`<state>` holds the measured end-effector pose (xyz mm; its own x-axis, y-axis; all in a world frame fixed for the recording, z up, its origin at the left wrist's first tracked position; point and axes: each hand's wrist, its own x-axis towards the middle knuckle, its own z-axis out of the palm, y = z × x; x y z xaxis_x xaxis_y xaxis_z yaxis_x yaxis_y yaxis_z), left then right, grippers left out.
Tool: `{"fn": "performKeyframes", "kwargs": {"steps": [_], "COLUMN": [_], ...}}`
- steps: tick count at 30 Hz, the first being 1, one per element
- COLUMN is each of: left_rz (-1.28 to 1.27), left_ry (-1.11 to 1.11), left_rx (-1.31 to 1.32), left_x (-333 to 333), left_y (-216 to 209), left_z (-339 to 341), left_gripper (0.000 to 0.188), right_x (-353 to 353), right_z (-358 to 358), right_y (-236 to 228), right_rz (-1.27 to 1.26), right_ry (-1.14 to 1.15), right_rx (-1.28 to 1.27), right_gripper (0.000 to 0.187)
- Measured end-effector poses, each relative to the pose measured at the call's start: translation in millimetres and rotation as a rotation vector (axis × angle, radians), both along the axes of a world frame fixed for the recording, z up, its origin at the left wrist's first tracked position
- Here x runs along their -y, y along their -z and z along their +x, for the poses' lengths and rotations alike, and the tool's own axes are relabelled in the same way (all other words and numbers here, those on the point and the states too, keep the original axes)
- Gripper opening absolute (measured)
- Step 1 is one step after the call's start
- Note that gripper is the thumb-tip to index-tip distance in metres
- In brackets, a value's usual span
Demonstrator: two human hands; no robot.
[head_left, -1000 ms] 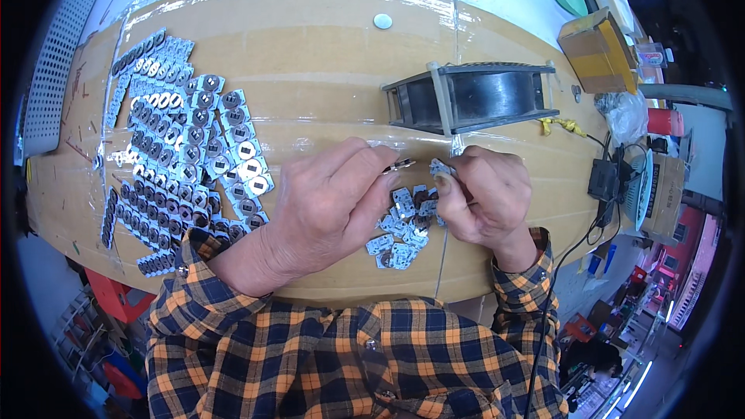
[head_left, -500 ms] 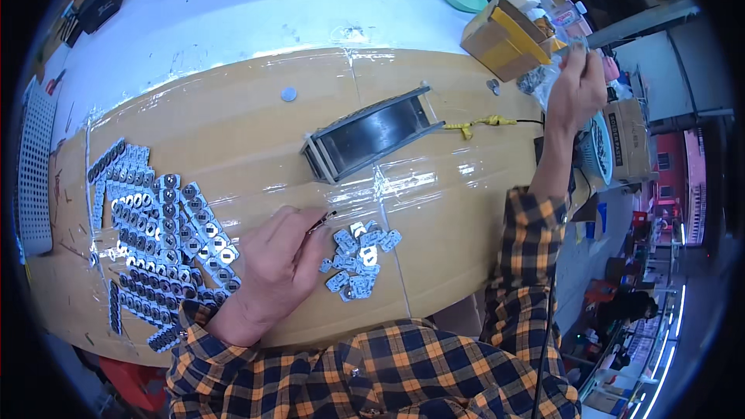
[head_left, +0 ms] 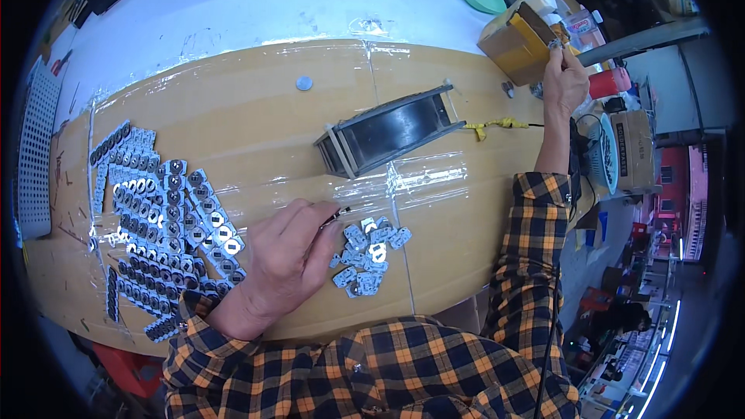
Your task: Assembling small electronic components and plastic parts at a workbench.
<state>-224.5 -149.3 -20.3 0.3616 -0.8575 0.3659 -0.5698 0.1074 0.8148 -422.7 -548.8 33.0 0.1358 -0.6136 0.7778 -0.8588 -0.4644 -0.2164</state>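
My left hand (head_left: 283, 264) is closed in a pinch on a thin dark piece (head_left: 334, 216), too small to name. Just right of it on the cardboard lies a loose pile of small silvery plates (head_left: 371, 260). Farther left are rows of similar plates, many carrying round dark discs (head_left: 151, 225). At the far right my right hand (head_left: 565, 81) reaches out, thumb and fingers pinched at the opening of a cardboard box (head_left: 516, 43). A small shiny bit (head_left: 554, 44) shows at its fingertips; its kind is unclear.
A black fan-like frame (head_left: 388, 132) stands mid-table with a yellow-wrapped cable (head_left: 497, 126) running right. A round silver disc (head_left: 304, 83) lies behind it. A blue basket (head_left: 605, 155) and a carton (head_left: 632, 147) stand right; a white perforated tray (head_left: 40, 155) is left.
My right hand has moved slightly left to the box opening. The clear plastic that showed beside it no longer shows. My left hand keeps its pinch; the whole view has shifted slightly.
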Motion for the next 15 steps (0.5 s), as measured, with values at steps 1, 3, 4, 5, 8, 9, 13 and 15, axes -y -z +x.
{"fn": "performKeyframes", "kwargs": {"steps": [1, 3, 4, 5, 8, 9, 13, 15], "left_rz": [0.002, -0.003, -0.006, -0.008, -0.009, -0.004, -0.043, 0.052], "left_ry": [0.002, 0.003, 0.004, 0.006, 0.012, 0.013, 0.026, 0.042], "left_rx": [0.005, 0.004, 0.003, 0.003, 0.007, 0.014, 0.000, -0.148], "left_x": [-0.1, 0.5, 0.8, 0.7, 0.3, -0.1, 1.4, -4.1], "left_y": [0.0, -0.6, -0.9, -1.2, -2.0, -2.5, -0.9, -6.7], "left_z": [0.1, -0.1, -0.3, -0.6, -1.2, -0.9, -2.1, -2.3], "left_gripper": [0.020, 0.020, 0.020, 0.020, 0.020, 0.021, 0.017, 0.019], "right_x": [-0.4, -0.3, 1.0, 0.1, -8.1, -15.6, -51.1, -86.1], "right_z": [-1.2, -4.8, -6.8, -8.1, -9.6, -7.1, -4.2, 6.9], "right_y": [0.0, -0.1, 1.1, 2.1, -0.3, -1.8, -10.9, -16.5], "right_rz": [-0.001, 0.106, 0.104, -0.029, -0.234, -0.302, -0.416, -0.458], "right_ry": [0.000, 0.044, 0.044, -0.003, -0.116, -0.185, -0.301, -0.559], "right_rx": [-0.001, -0.013, -0.013, -0.057, -0.081, -0.058, -0.131, -0.102], "right_gripper": [0.025, 0.028, 0.028, 0.025, 0.018, 0.014, 0.011, 0.011]}}
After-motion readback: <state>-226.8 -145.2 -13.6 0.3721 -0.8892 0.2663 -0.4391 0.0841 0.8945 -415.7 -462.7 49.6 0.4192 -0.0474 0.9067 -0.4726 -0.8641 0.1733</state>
